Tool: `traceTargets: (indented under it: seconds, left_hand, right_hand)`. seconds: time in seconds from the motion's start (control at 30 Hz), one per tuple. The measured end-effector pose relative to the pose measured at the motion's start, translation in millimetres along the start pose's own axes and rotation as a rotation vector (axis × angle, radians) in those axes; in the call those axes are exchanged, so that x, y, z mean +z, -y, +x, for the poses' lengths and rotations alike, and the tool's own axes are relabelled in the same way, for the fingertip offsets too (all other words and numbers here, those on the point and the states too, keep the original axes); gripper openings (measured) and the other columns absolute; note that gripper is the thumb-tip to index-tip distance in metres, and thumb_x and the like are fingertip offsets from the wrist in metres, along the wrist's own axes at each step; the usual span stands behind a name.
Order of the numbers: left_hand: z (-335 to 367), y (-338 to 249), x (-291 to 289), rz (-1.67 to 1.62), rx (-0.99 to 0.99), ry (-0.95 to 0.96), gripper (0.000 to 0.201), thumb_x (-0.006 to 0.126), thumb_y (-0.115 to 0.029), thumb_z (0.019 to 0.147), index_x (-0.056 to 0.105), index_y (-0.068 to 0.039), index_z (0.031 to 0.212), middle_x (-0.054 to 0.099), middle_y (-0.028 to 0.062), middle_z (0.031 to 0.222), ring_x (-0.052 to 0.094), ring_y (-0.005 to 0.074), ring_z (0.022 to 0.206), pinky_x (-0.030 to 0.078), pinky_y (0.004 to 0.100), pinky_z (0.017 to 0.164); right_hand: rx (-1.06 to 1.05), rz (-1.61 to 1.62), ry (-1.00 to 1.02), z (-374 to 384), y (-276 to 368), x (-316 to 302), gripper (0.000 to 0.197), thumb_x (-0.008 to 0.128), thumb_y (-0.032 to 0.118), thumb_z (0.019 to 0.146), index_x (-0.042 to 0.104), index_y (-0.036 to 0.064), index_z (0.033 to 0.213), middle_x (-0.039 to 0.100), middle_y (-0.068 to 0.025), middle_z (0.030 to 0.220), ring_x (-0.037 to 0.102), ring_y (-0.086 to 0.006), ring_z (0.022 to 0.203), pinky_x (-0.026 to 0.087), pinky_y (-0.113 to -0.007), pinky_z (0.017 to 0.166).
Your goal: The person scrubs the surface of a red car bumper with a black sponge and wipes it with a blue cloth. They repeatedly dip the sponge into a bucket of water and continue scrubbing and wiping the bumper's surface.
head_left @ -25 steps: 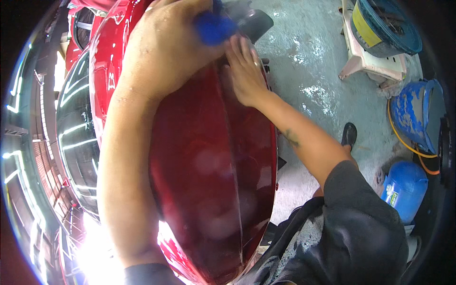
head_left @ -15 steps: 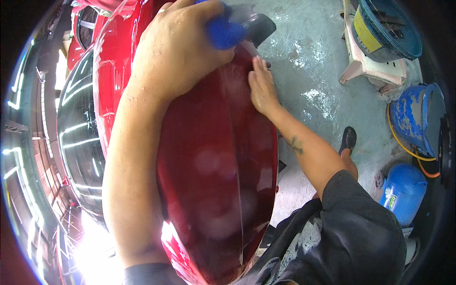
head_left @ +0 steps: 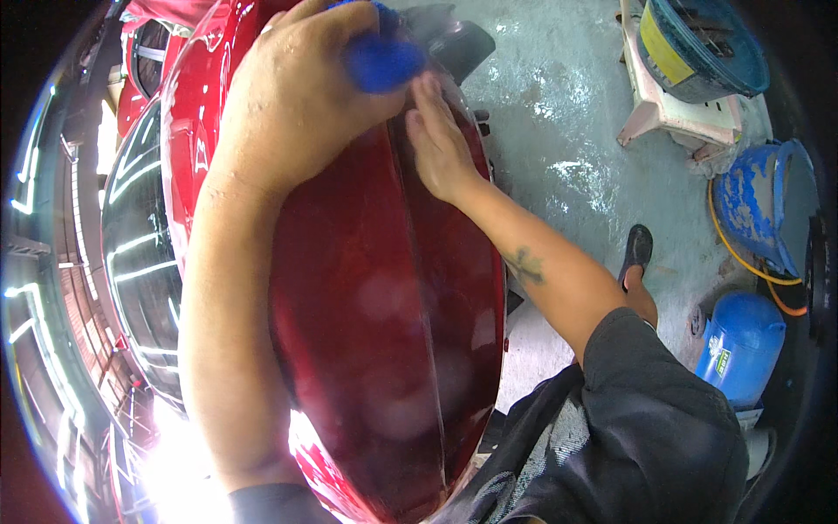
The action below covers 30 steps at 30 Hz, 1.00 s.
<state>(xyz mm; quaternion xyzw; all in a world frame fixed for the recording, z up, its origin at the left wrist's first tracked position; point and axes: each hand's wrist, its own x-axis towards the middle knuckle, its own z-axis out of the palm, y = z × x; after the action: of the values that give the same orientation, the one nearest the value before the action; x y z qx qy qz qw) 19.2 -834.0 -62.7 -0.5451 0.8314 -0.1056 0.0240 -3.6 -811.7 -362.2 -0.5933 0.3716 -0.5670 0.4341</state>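
Note:
A car's glossy dark-red body panel (head_left: 349,262) stretches beneath my arms, with a crease running along it. My left hand (head_left: 297,96) is closed around a blue pad (head_left: 384,63), blurred and sponge-like, at the panel's far end. Water drops show on the back of that hand. My right hand (head_left: 441,144) lies flat against the panel just right of the crease, its fingers stretched out and the tips close to the blue pad. Beyond the pad sticks out a dark side mirror (head_left: 458,48). My left forearm covers part of the panel's left side.
To the left is the car's dark glass (head_left: 135,236). On the right, a dark bucket (head_left: 698,52) stands on a pale stool (head_left: 681,118). Near it are a scuffed blue container (head_left: 751,196), a yellow-orange hose (head_left: 733,240) and a blue tank (head_left: 742,349). The floor (head_left: 559,131) looks wet.
My left hand with the blue pad has shifted slightly left. My right hand has moved left and farther up, from the panel's right edge toward the pad.

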Motion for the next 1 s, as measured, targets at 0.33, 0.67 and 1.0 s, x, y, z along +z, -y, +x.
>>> traceTargets:
  seconds: [0.33,0.67,1.0]
  left_hand:
    - [2.5,-11.3,-5.3,-0.005,-0.011,0.074,0.044,0.09,-0.023,0.077,0.073,-0.006,0.113,0.07,0.0165,0.109,0.071,0.0418,0.103,0.058,0.0508,0.091]
    - [1.6,-3.7,-12.6,-0.042,-0.036,0.114,0.042,0.089,-0.027,0.076,0.074,-0.004,0.108,0.071,0.0194,0.105,0.071,0.0421,0.103,0.058,0.0507,0.091]
    - [-4.7,-20.3,-25.7,-0.058,-0.053,0.088,0.038,0.086,-0.026,0.075,0.074,-0.004,0.104,0.07,0.0194,0.105,0.071,0.0415,0.107,0.057,0.0499,0.093]
  right_hand:
    - [0.144,-0.017,0.289,-43.2,-22.2,-54.9,0.054,0.04,0.023,0.119,0.04,0.0015,0.169,0.034,-0.022,0.179,0.028,-0.0374,0.168,0.015,-0.055,0.136]
    - [0.084,0.003,0.219,-93.9,6.5,-36.4,0.056,0.038,0.025,0.121,0.036,0.0011,0.171,0.032,-0.0266,0.178,0.025,-0.0407,0.168,0.016,-0.058,0.135]
    - [0.637,0.366,-0.151,-97.3,-52.4,-124.8,0.058,0.038,0.037,0.122,0.047,-0.0026,0.163,0.05,-0.019,0.165,0.046,-0.0288,0.153,0.033,-0.041,0.129]
